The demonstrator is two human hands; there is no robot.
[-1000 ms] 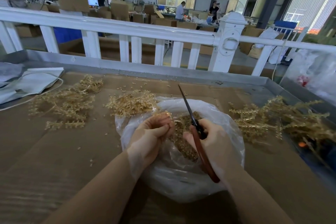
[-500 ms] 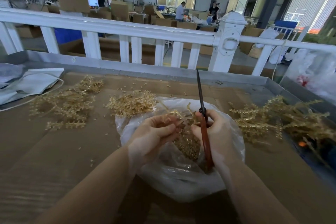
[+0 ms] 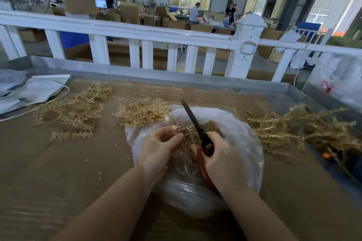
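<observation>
Scissors (image 3: 195, 121) gripped in right hand (image 3: 221, 160), tipped back leftward from upright a moment ago, blades together above clear bag (image 3: 242, 139). Gold sprig (image 3: 188, 133) pinched in left hand (image 3: 158, 148) just beside blade, over bag on bench (image 3: 58, 172). Probably means one snip finished, next lining up.

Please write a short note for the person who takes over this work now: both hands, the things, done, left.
Left hand: pinches a golden plastic sprig over the clear plastic bag.
Right hand: grips the red-handled scissors, blades together, pointing up and away.
Done: small golden cut pieces lie in the bag.
Left: the left sprig pile, middle sprig pile and right sprig pile lie on the brown cardboard; probably more to trim; which are finished is unclear.
</observation>
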